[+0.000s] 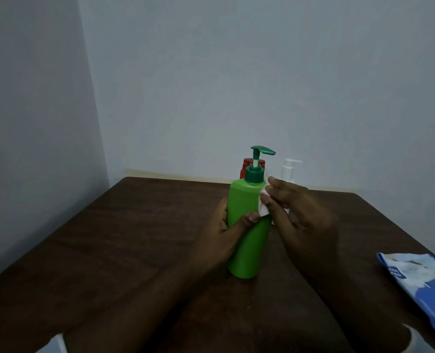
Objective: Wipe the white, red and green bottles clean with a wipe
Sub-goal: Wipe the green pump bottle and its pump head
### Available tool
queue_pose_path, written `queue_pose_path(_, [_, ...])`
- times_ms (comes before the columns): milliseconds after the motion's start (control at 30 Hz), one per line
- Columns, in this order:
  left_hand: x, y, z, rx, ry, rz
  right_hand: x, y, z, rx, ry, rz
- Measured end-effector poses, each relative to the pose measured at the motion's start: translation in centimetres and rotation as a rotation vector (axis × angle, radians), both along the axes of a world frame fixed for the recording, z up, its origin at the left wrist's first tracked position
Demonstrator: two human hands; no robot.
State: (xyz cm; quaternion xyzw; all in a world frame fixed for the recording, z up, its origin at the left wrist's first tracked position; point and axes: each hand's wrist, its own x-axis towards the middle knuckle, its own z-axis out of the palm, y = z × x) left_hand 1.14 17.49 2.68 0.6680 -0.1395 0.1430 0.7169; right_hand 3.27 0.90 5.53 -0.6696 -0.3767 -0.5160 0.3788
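Note:
A green pump bottle (247,230) stands upright in the middle of the dark wooden table (124,240). My left hand (226,230) grips its body from the left, thumb across the front. My right hand (300,215) holds a white wipe (340,200) against the bottle's upper right side, just below the dark green pump collar. Behind the green bottle, a red bottle (247,165) shows only its top. The white pump bottle (289,170) stands at the back near the wall, its lower part hidden by my right hand.
A blue and white pack of wipes (420,281) lies at the table's right edge. Walls close off the table at the back and on the left.

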Motion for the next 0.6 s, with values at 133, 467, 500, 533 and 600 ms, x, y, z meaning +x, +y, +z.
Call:
queue_pose_path(133, [0.3, 0.5, -0.1, -0.007, 0.033, -0.032, 0.2, 0.7, 0.2, 0.102, 0.176, 0.078])
queue_pose_path(467, [0.4, -0.2, -0.6, -0.058, -0.012, -0.031, -0.1, 0.4, 0.4, -0.081, 0.081, -0.072])
queue_pose_path(500, [0.5, -0.2, -0.7, -0.062, -0.014, -0.025, -0.1, 0.5, 0.3, -0.101, 0.021, -0.115])
queue_pose_path(533, [0.5, -0.1, -0.8, -0.061, -0.016, -0.021, -0.1, 0.6, 0.1, -0.103, -0.004, -0.125])
queue_pose_path(600, [0.5, 0.1, -0.9, -0.038, -0.019, -0.035, -0.2, 0.8, 0.1, -0.030, 0.069, -0.044])
